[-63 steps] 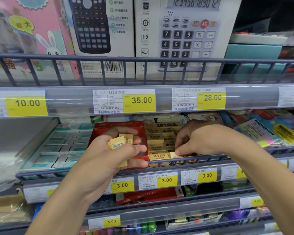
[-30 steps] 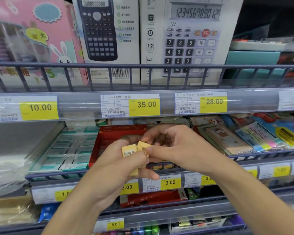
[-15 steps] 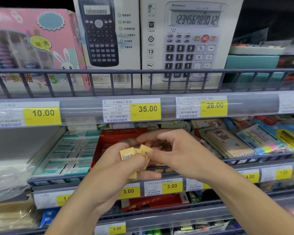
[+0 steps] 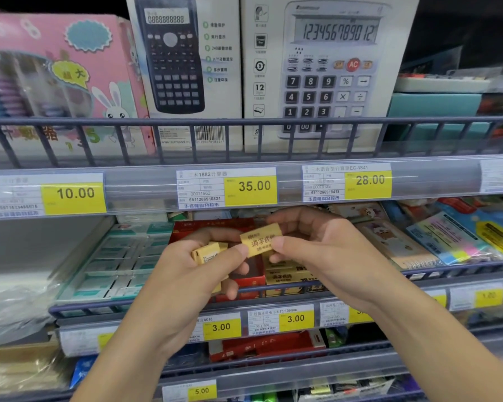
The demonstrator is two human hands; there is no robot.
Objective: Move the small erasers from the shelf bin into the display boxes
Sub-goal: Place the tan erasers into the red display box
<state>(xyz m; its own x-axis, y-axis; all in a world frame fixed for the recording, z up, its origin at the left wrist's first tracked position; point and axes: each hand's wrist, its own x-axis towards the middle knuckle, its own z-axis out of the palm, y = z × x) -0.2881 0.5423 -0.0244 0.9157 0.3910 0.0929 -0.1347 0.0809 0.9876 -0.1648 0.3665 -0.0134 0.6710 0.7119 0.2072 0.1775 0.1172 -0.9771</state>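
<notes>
**Both hands pinching erasers in front of the red box**

The left hand (image 4: 186,274) is curling its fingers (image 4: 238,268) around a small cluster of yellow erasers (image 4: 208,252), the thumb pressing on them from above. Its fingers are closed tight on the pieces, and how many it is gripping cannot be told.

The right hand (image 4: 317,250) is pinching one larger eraser (image 4: 261,239) between thumb and forefinger, the remaining fingers folded loosely behind it. This eraser is sitting tilted, its printed face turned toward the camera, and its 9 o'clock end is touching the left thumb tip.

Both hands are hovering just above the red box (image 4: 251,275), which is lying on the middle shelf behind the wire rail (image 4: 462,269). At 3 o'clock of the red box, touching it, a second box (image 4: 291,278) is showing rows of yellow erasers lying flat.

At 9 o'clock of the hands, a tray of teal-and-white packets (image 4: 119,262) is filling the shelf. At 3 o'clock, notepads and coloured sticky notes (image 4: 447,242) are lying stacked. At 12 o'clock, on the upper shelf, two calculator cartons (image 4: 331,68) are standing upright beside a pink carton (image 4: 61,76). Yellow price tags (image 4: 250,187) are lining the shelf edges.
</notes>
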